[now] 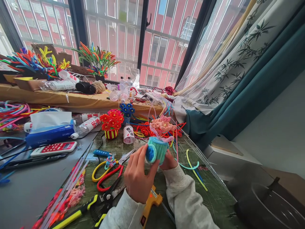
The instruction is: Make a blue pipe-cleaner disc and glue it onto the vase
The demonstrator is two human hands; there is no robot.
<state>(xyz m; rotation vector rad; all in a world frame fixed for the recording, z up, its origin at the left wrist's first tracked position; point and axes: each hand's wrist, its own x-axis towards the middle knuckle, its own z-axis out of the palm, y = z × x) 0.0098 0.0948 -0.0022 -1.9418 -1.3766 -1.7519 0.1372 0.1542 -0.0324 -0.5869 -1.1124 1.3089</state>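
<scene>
I hold a small teal pipe-cleaner flower pot (159,149) tilted above the table, with pink pipe-cleaner flowers (162,125) sticking out of its top. A blue fuzzy disc (150,153) sits on the pot's base. My left hand (137,176) is closed, its fingers pressing on the blue disc and the pot's side. My right hand (168,160) grips the pot from underneath on the right, mostly hidden behind it. Both sleeves are pale grey.
A yellow glue gun (150,203) lies under my wrists. Red-and-yellow scissors (108,173) and cutters (83,208) lie left of it. A red flower pot (111,122), bottles, a tissue pack (49,128), a calculator (54,148) and loose pipe cleaners crowd the table. Curtains hang on the right.
</scene>
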